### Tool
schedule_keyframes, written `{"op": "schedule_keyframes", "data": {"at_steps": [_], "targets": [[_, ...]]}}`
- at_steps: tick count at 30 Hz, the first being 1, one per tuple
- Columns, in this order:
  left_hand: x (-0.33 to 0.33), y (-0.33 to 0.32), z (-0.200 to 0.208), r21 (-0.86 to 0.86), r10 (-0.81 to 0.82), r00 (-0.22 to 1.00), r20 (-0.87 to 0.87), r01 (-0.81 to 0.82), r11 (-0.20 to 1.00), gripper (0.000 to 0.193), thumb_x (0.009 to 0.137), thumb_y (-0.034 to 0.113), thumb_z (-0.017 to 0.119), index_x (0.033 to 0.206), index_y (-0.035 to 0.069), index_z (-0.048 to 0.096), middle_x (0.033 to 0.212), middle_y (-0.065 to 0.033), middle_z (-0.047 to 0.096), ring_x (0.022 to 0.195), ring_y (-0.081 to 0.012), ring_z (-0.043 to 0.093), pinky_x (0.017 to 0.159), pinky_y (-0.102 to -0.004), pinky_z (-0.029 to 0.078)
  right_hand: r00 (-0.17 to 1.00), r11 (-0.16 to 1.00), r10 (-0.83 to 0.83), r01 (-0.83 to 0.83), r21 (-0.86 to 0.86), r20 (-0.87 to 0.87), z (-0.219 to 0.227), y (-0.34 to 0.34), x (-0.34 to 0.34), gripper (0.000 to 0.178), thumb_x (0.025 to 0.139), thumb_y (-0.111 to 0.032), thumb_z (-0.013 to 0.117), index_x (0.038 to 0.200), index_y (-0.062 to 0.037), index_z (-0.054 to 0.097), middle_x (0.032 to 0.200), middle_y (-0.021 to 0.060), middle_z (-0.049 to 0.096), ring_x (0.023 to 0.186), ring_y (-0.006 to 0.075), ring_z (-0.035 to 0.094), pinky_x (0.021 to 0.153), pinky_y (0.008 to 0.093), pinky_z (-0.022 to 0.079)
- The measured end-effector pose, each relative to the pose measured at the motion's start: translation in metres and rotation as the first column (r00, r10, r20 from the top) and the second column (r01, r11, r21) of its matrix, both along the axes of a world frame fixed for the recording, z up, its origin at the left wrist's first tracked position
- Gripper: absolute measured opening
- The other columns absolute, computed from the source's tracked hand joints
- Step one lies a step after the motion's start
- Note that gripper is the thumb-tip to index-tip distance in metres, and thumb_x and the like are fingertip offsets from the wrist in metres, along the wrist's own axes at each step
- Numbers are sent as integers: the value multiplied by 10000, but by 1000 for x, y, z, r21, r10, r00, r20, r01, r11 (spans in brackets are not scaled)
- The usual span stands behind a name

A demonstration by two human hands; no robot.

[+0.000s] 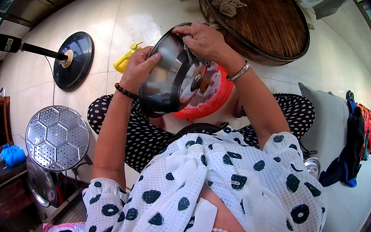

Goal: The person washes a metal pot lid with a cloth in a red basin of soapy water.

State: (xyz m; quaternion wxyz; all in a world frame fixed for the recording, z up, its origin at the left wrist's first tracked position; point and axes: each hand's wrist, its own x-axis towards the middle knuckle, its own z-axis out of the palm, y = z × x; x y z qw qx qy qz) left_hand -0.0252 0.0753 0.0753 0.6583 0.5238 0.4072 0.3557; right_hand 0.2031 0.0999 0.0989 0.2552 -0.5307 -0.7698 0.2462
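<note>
A shiny stainless steel pot [161, 84] is held tilted above a red basin [225, 93] of foamy water. My left hand [139, 68] is closed on the pot's left rim, thumb along the edge. At the far rim, my right hand [204, 43] is closed on a greyish cloth [193, 58] pressed against the pot. Part of the cloth hangs below my fingers. Just beneath, a round brown knob [199, 83], which looks like that of a pot lid, shows over the basin; the pot hides part of the basin.
Beyond my left hand, a yellow bottle [126, 58] stands on the tiled floor [114, 29]. A black round stand base [73, 61] is farther left, and a perforated metal stool [57, 137] stands near my left arm. A large woven tray [259, 19] with a rag lies far right.
</note>
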Motion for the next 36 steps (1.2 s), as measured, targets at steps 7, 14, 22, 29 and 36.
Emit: {"op": "schedule_keyframes", "data": {"at_steps": [7, 14, 22, 29, 36], "targets": [[2, 1, -7, 44, -14, 1000, 0, 14, 999, 236, 910, 173, 558, 1050, -15, 590, 855, 17, 612, 738, -28, 533, 641, -188, 451, 948, 993, -110, 120, -15, 300, -16, 8, 15, 406, 793, -192, 472, 1173, -256, 599, 985, 158, 591, 904, 348, 605, 748, 449, 494], [8, 1, -7, -7, 2, 996, -85, -3, 1000, 239, 908, 169, 551, 1037, -28, 592, 851, 3, 619, 738, -39, 545, 646, -190, 458, 941, 999, 27, -37, 24, 338, 6, -16, -3, 450, 806, -204, 470, 1241, -296, 540, 958, 128, 591, 902, 303, 595, 744, 413, 494], [8, 5, -5, -4, 14, 998, -57, -15, 1000, 220, 920, 184, 546, 1002, -13, 601, 833, -8, 625, 694, -46, 555, 626, -197, 471, 970, 991, 7, -40, 130, 244, -21, -9, 6, 472, 806, -202, 475, 1261, -322, 510, 887, 84, 584, 842, 293, 599, 728, 393, 496], [13, -2, -33, 117, 159, 957, -243, -134, 984, 217, 926, 185, 549, 1030, 1, 597, 832, 18, 604, 728, -44, 524, 654, -195, 444, 944, 942, -299, 315, -112, 140, -144, -21, 37, 344, 829, -194, 519, 1146, -66, 550, 1015, 183, 598, 935, 367, 582, 821, 451, 469], [9, -32, -68, -268, 247, 960, -136, -275, 923, 252, 936, 127, 510, 1172, 40, 522, 1056, -17, 597, 931, -89, 555, 837, -245, 451, 919, 936, -347, 353, 4, 188, -282, -83, 66, 523, 776, -72, 591, 1283, -84, 464, 1302, 237, 436, 1142, 408, 490, 982, 467, 385]]}}
